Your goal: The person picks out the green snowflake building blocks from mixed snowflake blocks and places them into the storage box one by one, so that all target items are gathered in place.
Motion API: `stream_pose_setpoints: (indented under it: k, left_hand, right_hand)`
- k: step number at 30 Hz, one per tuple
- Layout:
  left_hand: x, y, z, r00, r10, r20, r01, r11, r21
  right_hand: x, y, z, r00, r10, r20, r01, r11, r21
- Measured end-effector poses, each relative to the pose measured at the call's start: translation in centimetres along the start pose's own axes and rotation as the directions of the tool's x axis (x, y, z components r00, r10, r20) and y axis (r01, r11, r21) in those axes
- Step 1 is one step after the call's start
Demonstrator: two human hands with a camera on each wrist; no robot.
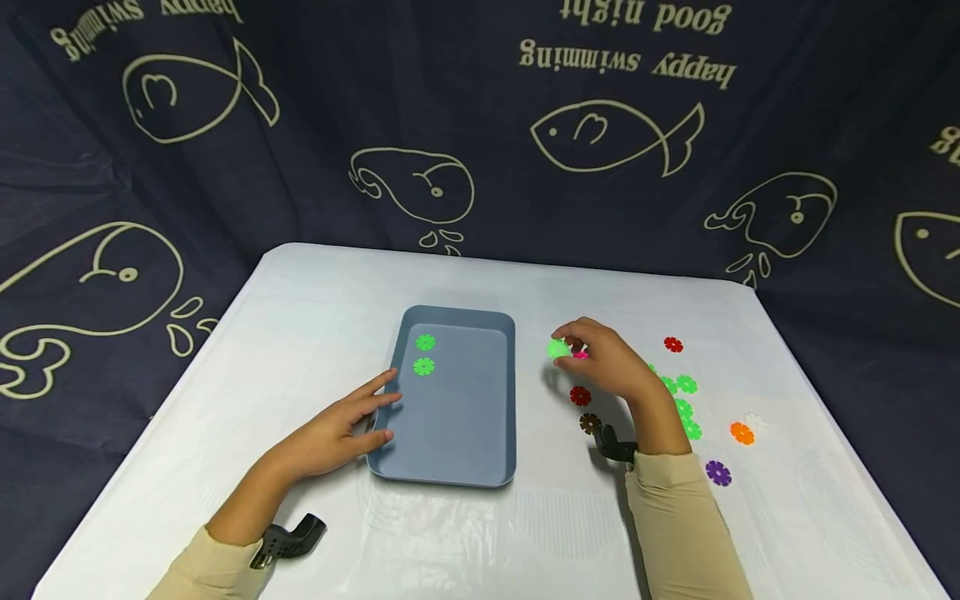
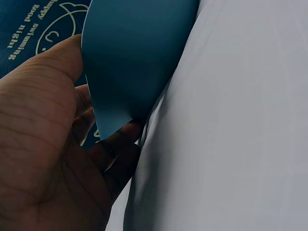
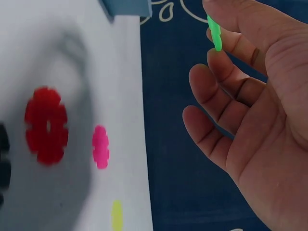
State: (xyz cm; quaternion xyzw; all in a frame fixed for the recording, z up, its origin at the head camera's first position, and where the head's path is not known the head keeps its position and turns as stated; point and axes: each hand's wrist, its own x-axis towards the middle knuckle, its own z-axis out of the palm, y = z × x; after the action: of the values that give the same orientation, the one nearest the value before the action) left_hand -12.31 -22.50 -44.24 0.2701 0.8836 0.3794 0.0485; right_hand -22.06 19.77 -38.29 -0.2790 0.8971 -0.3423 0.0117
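In the head view, my left hand (image 1: 330, 437) rests on the left rim of a shallow grey-blue tray (image 1: 457, 425), fingers spread and nearly straight. The left wrist view has that hand's thumb and fingers touching the tray's wall (image 2: 134, 53). Flat inside the tray are two green notched discs (image 1: 425, 342), one below the other. To the right of the tray, my right hand (image 1: 603, 358) pinches another green notched disc (image 1: 557, 349) between thumb and index finger, above the table. Under this hand lies a pink disc (image 3: 100, 147), partly hidden in the head view.
Near my right hand lie a red disc (image 1: 581, 396) and a brown disc (image 1: 590, 423). Beyond my right forearm are several green discs (image 1: 686, 384), another red disc (image 1: 673, 344), an orange disc (image 1: 742, 433), a white disc (image 1: 757, 423) and a purple disc (image 1: 717, 473). A dark curtain (image 1: 495, 225) hangs behind the table.
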Motion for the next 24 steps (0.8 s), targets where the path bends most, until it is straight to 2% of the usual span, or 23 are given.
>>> stream_pose_setpoints:
  k: [24]
  left_hand:
    - [-0.2, 0.0, 0.1, 1.0, 0.003, -0.003, -0.003, 1.0, 0.006]
  right_hand:
    - [3.4, -3.7, 2.2, 0.998, -0.052, 0.037, 0.05, 0.997, 0.057]
